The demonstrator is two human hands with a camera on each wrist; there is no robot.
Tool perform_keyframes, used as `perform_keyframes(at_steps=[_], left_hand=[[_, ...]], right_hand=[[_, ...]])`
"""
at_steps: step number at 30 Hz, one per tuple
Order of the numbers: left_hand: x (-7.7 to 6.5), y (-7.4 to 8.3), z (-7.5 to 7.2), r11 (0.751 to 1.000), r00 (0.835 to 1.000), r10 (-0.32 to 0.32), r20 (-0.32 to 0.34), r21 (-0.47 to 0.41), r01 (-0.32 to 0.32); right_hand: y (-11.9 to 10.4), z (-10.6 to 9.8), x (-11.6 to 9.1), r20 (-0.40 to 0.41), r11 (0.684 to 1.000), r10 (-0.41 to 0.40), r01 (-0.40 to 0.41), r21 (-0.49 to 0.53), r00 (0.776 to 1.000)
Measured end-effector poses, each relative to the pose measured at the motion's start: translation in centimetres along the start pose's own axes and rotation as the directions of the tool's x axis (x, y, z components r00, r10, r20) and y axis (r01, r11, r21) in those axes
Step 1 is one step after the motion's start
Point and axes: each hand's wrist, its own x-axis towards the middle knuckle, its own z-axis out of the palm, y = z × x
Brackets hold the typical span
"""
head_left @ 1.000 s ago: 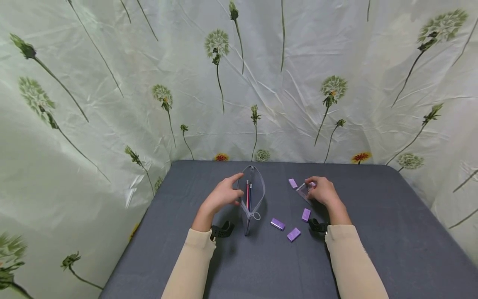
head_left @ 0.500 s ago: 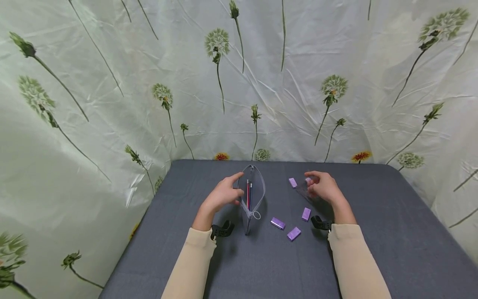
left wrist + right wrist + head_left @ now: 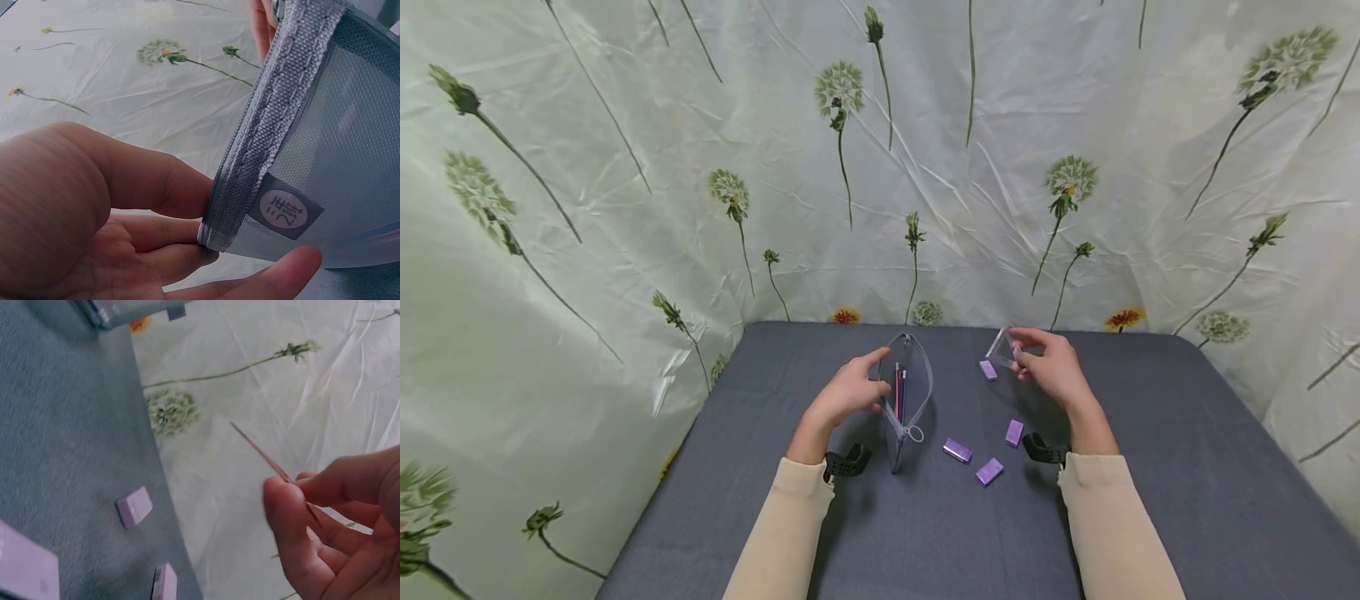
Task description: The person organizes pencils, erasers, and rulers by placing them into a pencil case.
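At the left, my left hand pinches the rim of a grey mesh pencil pouch between thumb and fingers. The pouch stands with its zipped mouth spread, and a few pencils are upright inside. My right hand pinches a clear set square with thumb and fingertips; in the right wrist view the set square appears nearly edge-on as a thin reddish line. Just below it lies a small purple block that looks like an eraser. My right fingers partly hide the set square.
Several more purple blocks lie on the dark grey table: one block near my right wrist, another block right of the pouch, a third block nearer me. Behind the table's back edge hangs a flowered curtain.
My right hand has raised the set square and shifted it slightly away from me, its tip now near the table's back edge. My left hand and the pouch have stayed put.
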Motion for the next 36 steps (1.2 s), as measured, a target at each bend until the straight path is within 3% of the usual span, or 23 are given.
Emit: perform_keyframes(at_steps=[10, 21, 36], left_hand=[[0.2, -0.1, 0.2, 1.0, 1.0, -0.004, -0.002, -0.011, 0.004], [-0.2, 0.5, 0.3, 1.0, 1.0, -0.011, 0.0, -0.017, 0.011], [-0.2, 0.5, 0.4, 1.0, 1.0, -0.001, 0.009, -0.007, 0.002]], right_hand=[[-1.7, 0.1, -0.6, -0.022, 0.997, 0.015, -0.014, 0.071, 1.0], [-4.3, 0.8, -1.4, 0.066, 0.99, -0.036, 0.027, 0.139, 0.997], [-7.0, 5.2, -2.3, 0.223, 0.986, -0.054, 0.017, 0.165, 0.973]])
